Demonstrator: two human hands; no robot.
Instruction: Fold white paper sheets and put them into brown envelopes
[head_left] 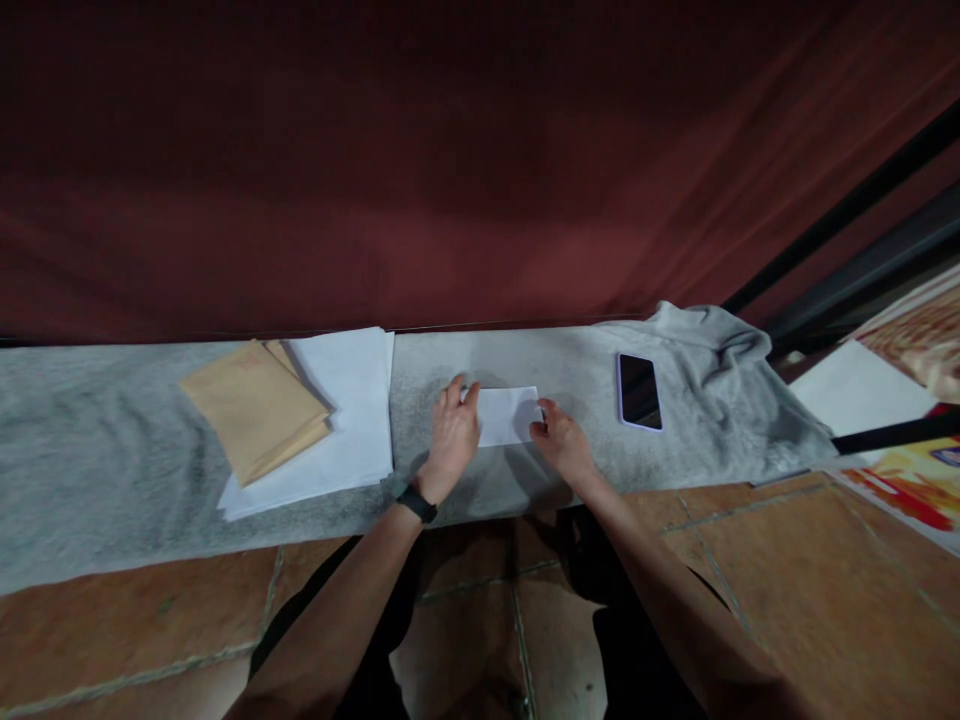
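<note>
White paper lies between the hands, both curled at its ends, whether gripping I cannot tell.

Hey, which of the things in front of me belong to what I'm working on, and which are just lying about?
Part of the work:
- small white paper, between your left hand and right hand
- white sheets, probably, being similar paper

Seemingly just lying about:
- phone, off to the right

Brown paper stack: can't tell.
</note>
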